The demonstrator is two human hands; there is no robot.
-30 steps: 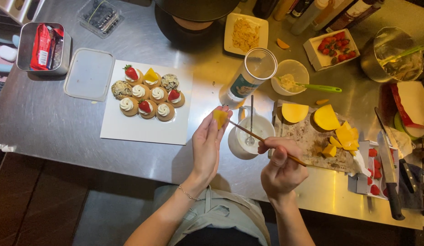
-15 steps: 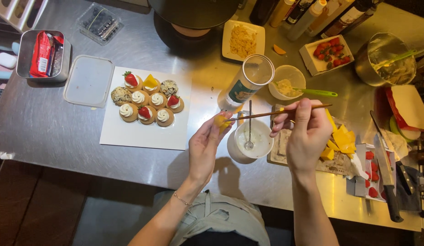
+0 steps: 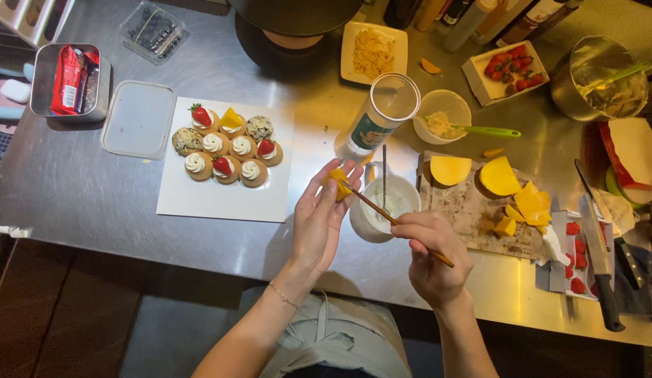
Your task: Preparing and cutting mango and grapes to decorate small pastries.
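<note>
Head view shows the left hand [image 3: 324, 217] raised above the steel bench [image 3: 81, 203], its grip pinched closed on a small mango piece [image 3: 338, 185] held at the fingertips, palm turned inward so the piece faces the other hand. The right hand [image 3: 432, 255] has its grip closed around a thin wooden skewer [image 3: 392, 221], held like a pen and slanted up to the left so its tip meets the mango piece; that angle lets the point work on the fruit while both hands hover just in front of the white bowl [image 3: 385, 210] of cream, which has a spoon standing in it. To the left, well apart from the hands, a white board [image 3: 200, 203] carries a cluster of small tarts [image 3: 224, 147] topped with cream, strawberry and mango, kept within easy reach. To the right, a cutting board [image 3: 466, 210] holds more cut mango [image 3: 497, 176], with a knife [image 3: 598, 248] lying at its far side, blade away from the working hands.
</note>
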